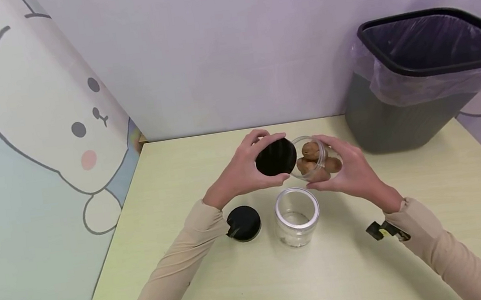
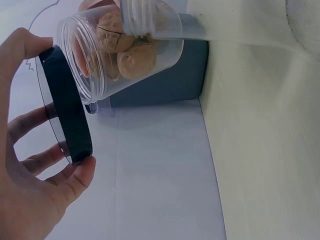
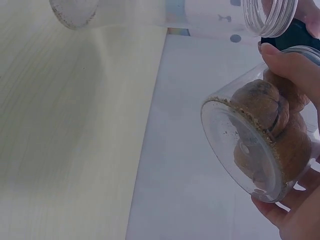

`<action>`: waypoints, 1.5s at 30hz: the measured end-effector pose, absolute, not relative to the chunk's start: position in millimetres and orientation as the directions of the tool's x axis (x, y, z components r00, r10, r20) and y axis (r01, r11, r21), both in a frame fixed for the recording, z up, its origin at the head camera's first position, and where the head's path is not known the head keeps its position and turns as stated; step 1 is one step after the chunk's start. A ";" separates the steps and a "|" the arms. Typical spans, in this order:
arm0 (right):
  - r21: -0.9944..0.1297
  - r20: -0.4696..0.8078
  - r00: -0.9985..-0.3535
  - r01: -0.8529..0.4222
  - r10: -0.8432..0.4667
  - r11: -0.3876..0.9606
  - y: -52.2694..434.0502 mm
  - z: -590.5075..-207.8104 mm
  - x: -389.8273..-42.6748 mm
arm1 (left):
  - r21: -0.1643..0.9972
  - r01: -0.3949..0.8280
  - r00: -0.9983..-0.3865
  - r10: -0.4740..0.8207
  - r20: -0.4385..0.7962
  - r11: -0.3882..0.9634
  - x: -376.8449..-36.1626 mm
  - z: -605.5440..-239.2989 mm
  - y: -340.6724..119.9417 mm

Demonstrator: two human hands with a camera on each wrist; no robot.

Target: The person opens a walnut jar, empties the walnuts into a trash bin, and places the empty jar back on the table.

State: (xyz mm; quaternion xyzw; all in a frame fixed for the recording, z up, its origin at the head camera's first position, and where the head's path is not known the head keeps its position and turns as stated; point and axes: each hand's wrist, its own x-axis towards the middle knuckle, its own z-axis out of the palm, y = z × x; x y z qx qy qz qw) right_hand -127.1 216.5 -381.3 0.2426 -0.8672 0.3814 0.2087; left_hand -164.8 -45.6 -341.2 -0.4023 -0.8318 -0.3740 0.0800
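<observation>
Clear plastic jar of walnuts (image 1: pixel 316 159), gripped in the right hand (image 1: pixel 353 173), lies tilted above the desk (image 1: pixel 437 225), long axis left-right, mouth toward the black lid (image 1: pixel 275 157) pinched just beside it by the left hand (image 1: pixel 239 173).

**Quick count of what's on the table**

Two clear jars: one with walnuts (image 1: pixel 313 159), one empty (image 1: pixel 297 216). Two black lids: one held (image 1: pixel 275 157), one lying flat (image 1: pixel 243 223). One bin (image 1: pixel 422 76). Walnuts look like four or so, hard to tell.
</observation>
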 end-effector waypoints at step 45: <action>-0.547 0.558 -0.789 -0.582 -0.256 0.602 225.1 -386.7 -129.1 | 0.582 0.652 -0.743 0.564 0.361 0.486 -168.4 -374.6 -73.4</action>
